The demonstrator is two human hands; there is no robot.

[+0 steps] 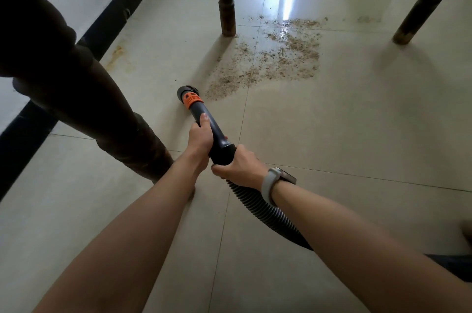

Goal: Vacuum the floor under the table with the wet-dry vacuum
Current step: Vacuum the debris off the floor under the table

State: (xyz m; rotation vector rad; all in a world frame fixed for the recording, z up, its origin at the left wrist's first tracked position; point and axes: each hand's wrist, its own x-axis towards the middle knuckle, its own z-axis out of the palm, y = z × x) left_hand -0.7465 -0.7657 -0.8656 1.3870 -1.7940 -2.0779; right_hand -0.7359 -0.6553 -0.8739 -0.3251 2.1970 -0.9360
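Note:
A dark vacuum wand (214,125) with an orange collar ends in a round brush nozzle (186,91) that rests on the pale tiled floor (332,134). My left hand (200,137) grips the wand's middle. My right hand (238,168), with a watch at the wrist, holds the cuff where the ribbed black hose (258,204) joins. A patch of sawdust (270,62) lies just right of and beyond the nozzle, between the table legs.
A thick dark table leg (102,108) slants down close on the left, beside my left forearm. Two more legs stand farther off, one at centre (226,6) and one at right (424,6). A white wall with black skirting (107,29) runs along the left.

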